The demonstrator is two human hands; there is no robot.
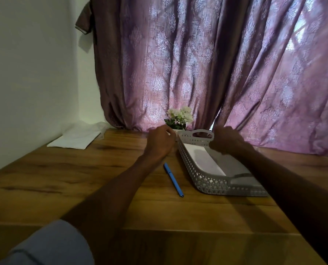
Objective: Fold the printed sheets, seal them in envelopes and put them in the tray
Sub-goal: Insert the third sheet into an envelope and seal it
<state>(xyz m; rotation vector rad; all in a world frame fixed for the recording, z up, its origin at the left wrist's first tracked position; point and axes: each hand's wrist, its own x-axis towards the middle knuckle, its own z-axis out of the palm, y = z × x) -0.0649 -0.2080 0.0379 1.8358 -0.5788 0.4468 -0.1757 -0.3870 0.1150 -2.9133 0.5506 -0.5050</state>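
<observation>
L hand: fingers curled, nothing visibly held, beside tray's far-left corner
R hand: over tray's far end; grip can't tell, blurred
tray: on counter, white envelope inside
pen: blue, left of tray

The wooden table has lots of bare room on the near and left side. A blue pen lies just beside the grey tray. A small flower pot stands right behind the tray, close to the curtain. White papers lie at the far left corner.
</observation>
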